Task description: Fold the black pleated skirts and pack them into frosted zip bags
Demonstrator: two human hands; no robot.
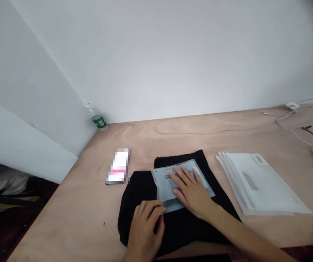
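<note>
Black folded cloth point(183, 227) lies on the wooden table, with a translucent grey printed pouch point(163, 182) flat on top of it. My right hand point(190, 189) rests palm down on the pouch, its fingers spread across the lettering. At the pouch's lower left corner is my left hand point(148, 222), fingers curled and thumb near the index finger; it seems to pinch the pouch's edge.
A stack of frosted zip bags point(265, 185) lies to the right. A phone point(119, 166) is on the left, and a water bottle point(99, 120) stands in the back corner. White cables and a plug point(292, 106) sit at the back right of the table point(71, 218).
</note>
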